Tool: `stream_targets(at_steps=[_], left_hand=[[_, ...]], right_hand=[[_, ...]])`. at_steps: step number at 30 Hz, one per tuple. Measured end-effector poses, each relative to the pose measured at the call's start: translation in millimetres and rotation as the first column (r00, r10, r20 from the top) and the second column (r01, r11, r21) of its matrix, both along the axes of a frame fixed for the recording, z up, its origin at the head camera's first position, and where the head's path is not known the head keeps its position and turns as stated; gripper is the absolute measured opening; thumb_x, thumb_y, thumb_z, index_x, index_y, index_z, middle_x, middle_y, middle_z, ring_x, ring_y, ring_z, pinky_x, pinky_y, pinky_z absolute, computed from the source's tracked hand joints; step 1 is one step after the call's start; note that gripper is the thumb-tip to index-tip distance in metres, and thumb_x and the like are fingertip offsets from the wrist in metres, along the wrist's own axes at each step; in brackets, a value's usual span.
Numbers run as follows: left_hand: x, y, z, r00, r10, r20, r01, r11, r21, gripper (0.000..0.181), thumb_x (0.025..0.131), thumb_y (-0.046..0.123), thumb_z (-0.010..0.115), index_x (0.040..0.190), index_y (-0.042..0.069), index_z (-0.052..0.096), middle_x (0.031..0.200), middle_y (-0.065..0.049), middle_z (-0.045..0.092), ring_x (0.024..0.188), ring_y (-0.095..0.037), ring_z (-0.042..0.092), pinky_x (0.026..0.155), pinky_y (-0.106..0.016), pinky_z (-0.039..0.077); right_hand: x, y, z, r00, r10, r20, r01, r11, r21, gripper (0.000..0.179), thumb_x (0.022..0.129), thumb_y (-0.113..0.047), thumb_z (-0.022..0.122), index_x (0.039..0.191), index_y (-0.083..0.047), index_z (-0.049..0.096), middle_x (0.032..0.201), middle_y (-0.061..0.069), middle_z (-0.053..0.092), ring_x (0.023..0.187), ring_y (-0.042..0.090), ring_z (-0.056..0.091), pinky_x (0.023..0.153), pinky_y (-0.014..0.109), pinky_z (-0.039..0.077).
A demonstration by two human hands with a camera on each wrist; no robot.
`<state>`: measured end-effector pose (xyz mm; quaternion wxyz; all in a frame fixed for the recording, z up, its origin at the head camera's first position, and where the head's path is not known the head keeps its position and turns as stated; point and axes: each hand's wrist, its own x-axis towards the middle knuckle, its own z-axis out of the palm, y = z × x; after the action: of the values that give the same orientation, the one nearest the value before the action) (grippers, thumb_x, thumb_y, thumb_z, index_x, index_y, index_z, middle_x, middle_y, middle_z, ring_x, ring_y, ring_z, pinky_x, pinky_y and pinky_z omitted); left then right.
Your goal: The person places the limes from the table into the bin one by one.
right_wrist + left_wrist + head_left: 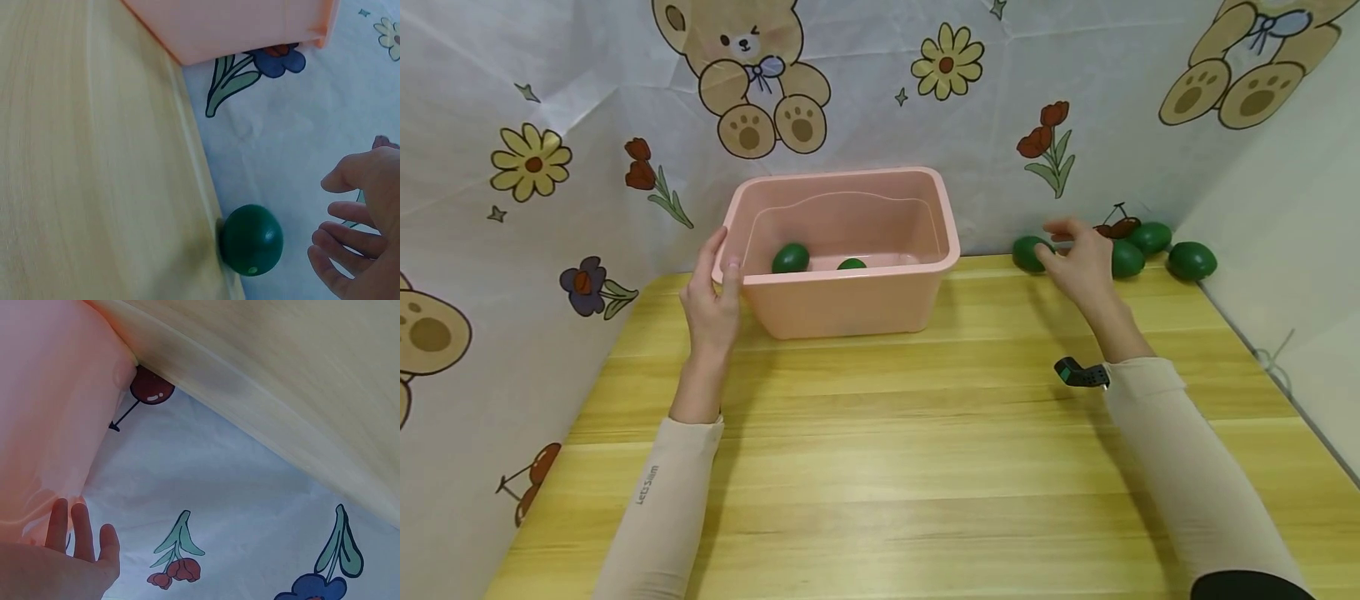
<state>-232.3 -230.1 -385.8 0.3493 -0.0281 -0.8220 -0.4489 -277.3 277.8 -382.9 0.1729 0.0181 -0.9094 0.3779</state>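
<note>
My left hand [711, 302] grips the left rim of a pink plastic bin [850, 307], thumb at the rim and fingers along the outer wall. Two smooth green oval balls show inside it, one [791, 258] at the left and one [852, 263] mostly hidden behind the front rim. My right hand [1081, 262] hovers by another green ball [1027, 254] at the table's back edge. In the right wrist view its fingers are spread and apart from that green ball [251, 240], which has a small pale spot.
Right of my right hand, several more green balls [1192, 261] cluster in the back right corner of the wooden table [880, 450]. A white cloth [880, 125] printed with bears and flowers hangs behind the bin. A pale wall [1300, 250] borders the right side.
</note>
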Motion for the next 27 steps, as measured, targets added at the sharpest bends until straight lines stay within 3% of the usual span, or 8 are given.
stream_targets(at_steps=[11,21,27], left_hand=[[-0.5,1.1,0.4,1.000,0.005,0.003,-0.005,1.000,-0.003,0.053,0.101,0.046,0.054,0.150,0.027,0.060,0.146,-0.002,0.066,0.125,-0.029,0.067,0.104,-0.056,0.053],[-0.2,-1.5,-2.5,0.999,0.016,-0.032,-0.017,1.000,-0.012,0.054,0.100,0.043,0.055,0.149,0.023,0.061,0.145,-0.002,0.067,0.122,-0.031,0.068,0.103,-0.056,0.053],[-1.1,0.3,-2.1,1.000,0.005,-0.031,-0.005,1.000,-0.015,0.054,0.101,0.044,0.054,0.150,0.023,0.061,0.146,-0.001,0.066,0.120,-0.032,0.069,0.101,-0.057,0.053]], right_hand=[[-10.4,14.7,-17.5,0.998,-0.006,0.062,0.004,1.000,0.026,0.050,0.099,-0.018,0.068,0.143,0.004,0.058,0.140,0.031,0.061,0.125,0.048,0.057,0.103,0.061,0.050],[-28.0,17.0,-29.1,0.982,-0.025,0.186,0.016,0.999,0.051,0.066,0.099,-0.025,0.068,0.153,0.005,0.046,0.150,0.033,0.052,0.140,0.053,0.043,0.117,0.064,0.034],[-33.7,13.8,-30.6,0.977,-0.034,0.209,0.018,0.997,0.080,0.070,0.098,-0.026,0.068,0.154,0.007,0.044,0.150,0.034,0.051,0.140,0.054,0.041,0.121,0.066,0.026]])
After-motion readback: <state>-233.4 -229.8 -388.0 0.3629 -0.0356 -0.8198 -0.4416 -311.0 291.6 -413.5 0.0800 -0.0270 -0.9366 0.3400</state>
